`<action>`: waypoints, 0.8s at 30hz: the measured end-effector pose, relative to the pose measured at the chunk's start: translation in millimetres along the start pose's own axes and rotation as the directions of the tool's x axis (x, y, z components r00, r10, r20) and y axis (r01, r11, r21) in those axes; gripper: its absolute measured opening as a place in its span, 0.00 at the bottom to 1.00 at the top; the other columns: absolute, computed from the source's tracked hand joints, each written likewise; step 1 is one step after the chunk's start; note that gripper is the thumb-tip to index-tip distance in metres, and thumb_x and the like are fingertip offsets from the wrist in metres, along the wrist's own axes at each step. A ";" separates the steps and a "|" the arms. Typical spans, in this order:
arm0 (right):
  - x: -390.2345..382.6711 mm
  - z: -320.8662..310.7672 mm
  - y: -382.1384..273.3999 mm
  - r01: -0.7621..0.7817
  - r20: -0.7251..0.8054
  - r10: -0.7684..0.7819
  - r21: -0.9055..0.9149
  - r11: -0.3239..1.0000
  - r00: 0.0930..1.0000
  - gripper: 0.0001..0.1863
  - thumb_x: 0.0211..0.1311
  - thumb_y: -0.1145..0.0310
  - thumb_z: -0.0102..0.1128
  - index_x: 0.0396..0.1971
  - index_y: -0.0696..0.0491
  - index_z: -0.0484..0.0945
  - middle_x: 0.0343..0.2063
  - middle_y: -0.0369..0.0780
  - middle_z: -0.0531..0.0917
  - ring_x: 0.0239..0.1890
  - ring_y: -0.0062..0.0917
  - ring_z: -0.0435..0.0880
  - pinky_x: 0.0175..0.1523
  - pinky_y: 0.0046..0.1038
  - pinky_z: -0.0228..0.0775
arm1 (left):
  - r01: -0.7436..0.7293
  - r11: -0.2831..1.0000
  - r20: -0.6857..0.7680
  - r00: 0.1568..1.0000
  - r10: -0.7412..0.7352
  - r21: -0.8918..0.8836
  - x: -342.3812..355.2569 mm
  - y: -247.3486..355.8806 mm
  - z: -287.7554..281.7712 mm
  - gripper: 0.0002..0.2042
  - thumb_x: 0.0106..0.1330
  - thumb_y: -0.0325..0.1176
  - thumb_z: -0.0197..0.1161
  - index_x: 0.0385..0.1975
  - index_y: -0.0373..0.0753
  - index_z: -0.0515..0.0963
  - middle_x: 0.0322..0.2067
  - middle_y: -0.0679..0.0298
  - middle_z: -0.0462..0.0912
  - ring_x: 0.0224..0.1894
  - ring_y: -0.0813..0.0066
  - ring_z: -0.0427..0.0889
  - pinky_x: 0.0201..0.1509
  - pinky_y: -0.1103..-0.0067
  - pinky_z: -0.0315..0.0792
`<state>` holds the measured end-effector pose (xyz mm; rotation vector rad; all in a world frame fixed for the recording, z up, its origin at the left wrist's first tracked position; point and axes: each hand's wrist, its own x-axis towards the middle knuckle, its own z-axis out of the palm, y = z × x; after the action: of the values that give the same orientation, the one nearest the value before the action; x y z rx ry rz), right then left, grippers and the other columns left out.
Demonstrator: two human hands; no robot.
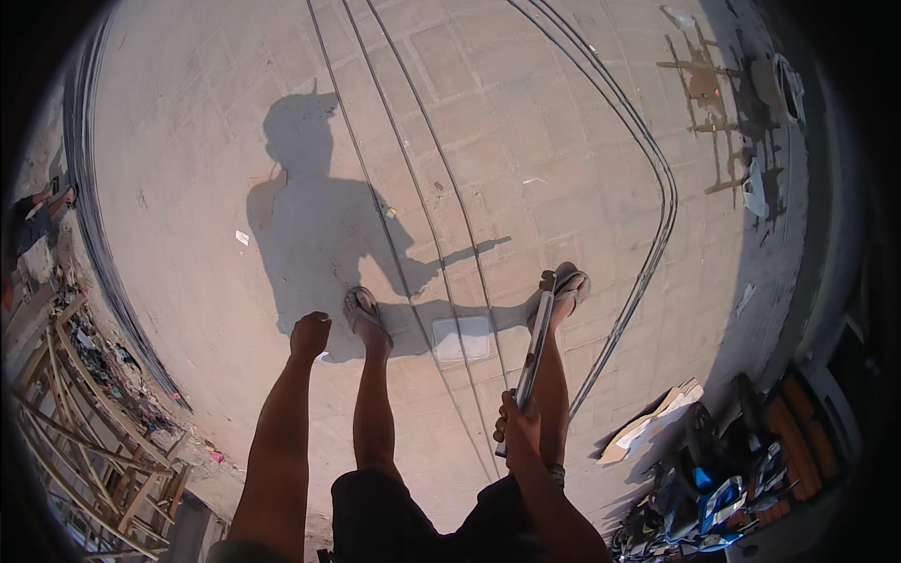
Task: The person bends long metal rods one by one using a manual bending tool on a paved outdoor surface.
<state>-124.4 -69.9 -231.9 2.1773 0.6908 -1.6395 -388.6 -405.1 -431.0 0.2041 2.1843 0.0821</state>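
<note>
My left hand (310, 334) is closed, held out to the left of my left sandalled foot (361, 305); whatever may be inside it is hidden. My right hand (516, 427) grips a long silver metal bar tool (531, 361) with holes along it and a fitting at its far end, which reaches up in front of my right foot (577, 289). Thin rods or cables (404, 141) run lengthwise over the dusty paving around my feet, and a bent bundle of them (662, 220) curves to the right. A pale square patch (462, 338) lies between my feet.
At the left edge, a person (38, 216) is beside a long dark bundle of rods (94, 235). A wooden scrap pile (113, 450) fills the lower left. Parked motorbikes (713, 497) and flattened cardboard (648, 422) are at the lower right. A white plastic bag (755, 188) lies upper right.
</note>
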 end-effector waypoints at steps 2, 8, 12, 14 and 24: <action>28.5 -38.1 -8.9 -0.064 0.018 0.065 -0.079 0.995 0.998 0.15 0.68 0.65 0.60 0.47 0.54 0.68 0.21 0.31 0.69 0.14 0.11 0.64 0.16 0.19 0.56 | 0.010 1.000 -0.085 0.996 -0.009 0.011 14.1 53.4 -18.5 0.15 0.66 0.41 0.62 0.46 0.41 0.84 0.44 0.52 0.86 0.49 0.52 0.84 0.53 0.64 0.77; 80.6 -70.0 -50.0 -0.303 0.351 0.234 0.156 0.940 0.907 0.12 0.67 0.64 0.62 0.40 0.52 0.68 0.24 0.32 0.70 0.17 0.12 0.66 0.20 0.21 0.61 | -0.195 0.969 -0.291 0.928 0.232 0.153 93.0 233.9 0.1 0.13 0.66 0.36 0.62 0.47 0.40 0.82 0.42 0.56 0.85 0.47 0.55 0.84 0.51 0.65 0.76; 97.8 -95.4 -89.9 -0.296 0.343 0.174 0.344 0.891 0.923 0.14 0.67 0.64 0.61 0.43 0.54 0.67 0.25 0.33 0.70 0.18 0.14 0.68 0.20 0.21 0.62 | -0.582 0.774 -0.297 0.715 0.633 0.248 148.2 482.0 84.2 0.16 0.64 0.35 0.64 0.51 0.40 0.79 0.46 0.55 0.82 0.49 0.52 0.81 0.53 0.64 0.75; 102.5 -109.4 -98.1 -0.330 0.351 0.183 0.423 0.844 0.918 0.15 0.67 0.64 0.61 0.43 0.55 0.66 0.26 0.34 0.71 0.18 0.14 0.69 0.20 0.22 0.63 | -0.695 0.648 -0.198 0.620 0.759 0.312 149.9 611.1 126.2 0.19 0.64 0.36 0.65 0.55 0.41 0.77 0.52 0.58 0.78 0.54 0.53 0.77 0.57 0.62 0.72; 112.9 -179.3 -166.9 -0.497 0.530 0.128 0.647 0.578 0.838 0.14 0.69 0.67 0.58 0.49 0.51 0.65 0.23 0.31 0.68 0.17 0.12 0.64 0.21 0.20 0.57 | -0.564 0.304 0.117 0.590 0.799 0.768 164.3 858.5 229.8 0.37 0.60 0.44 0.67 0.69 0.41 0.61 0.64 0.56 0.67 0.66 0.56 0.66 0.72 0.50 0.55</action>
<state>-49.6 183.8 -284.5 2.0567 -0.6649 -2.3439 -195.8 465.0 -581.2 1.7613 2.1060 -0.3516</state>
